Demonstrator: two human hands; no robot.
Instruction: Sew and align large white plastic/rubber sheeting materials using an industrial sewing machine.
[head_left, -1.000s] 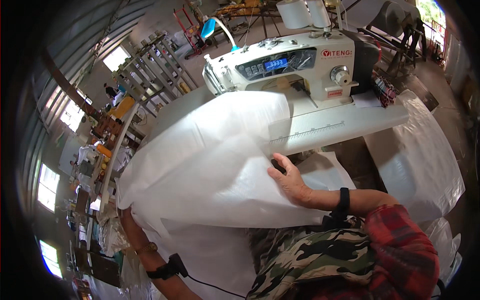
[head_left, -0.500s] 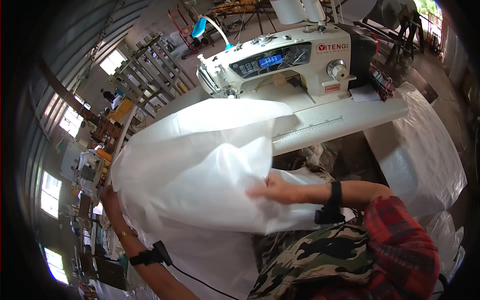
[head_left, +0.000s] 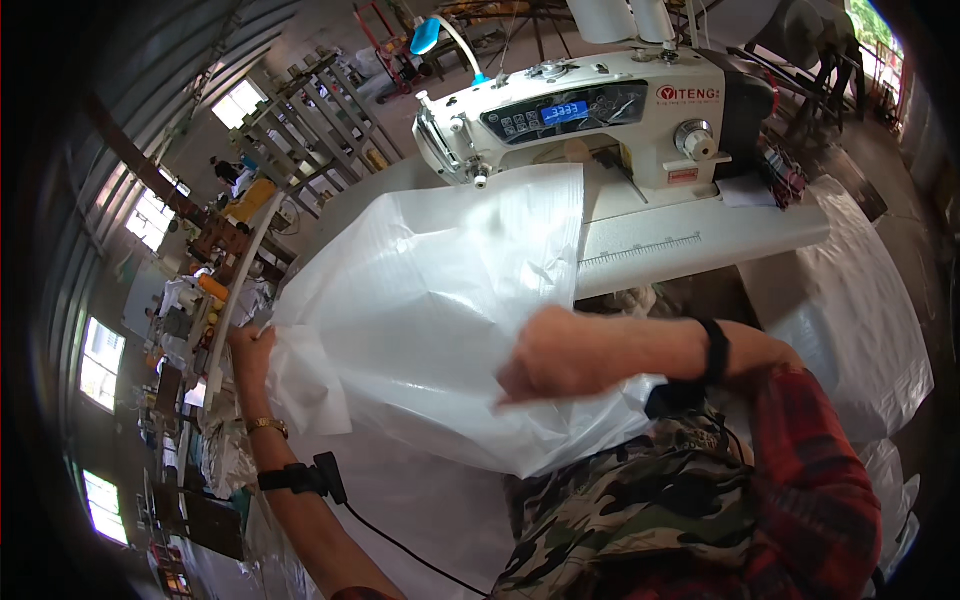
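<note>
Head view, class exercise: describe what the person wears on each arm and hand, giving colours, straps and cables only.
The left hand is bare, with a gold-coloured bracelet at the wrist. Further up the forearm sits a black strap with a small black device, and a thin black cable trails from it. The right hand is bare too, with a black wristband; a red and dark plaid sleeve covers the upper arm.

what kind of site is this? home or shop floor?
Most likely an industrial sewing workshop, not a home. A white industrial sewing machine sits on a work table, both hands hold a large white woven bag sheet, and metal racks line a big shed-like hall with high windows.
</note>
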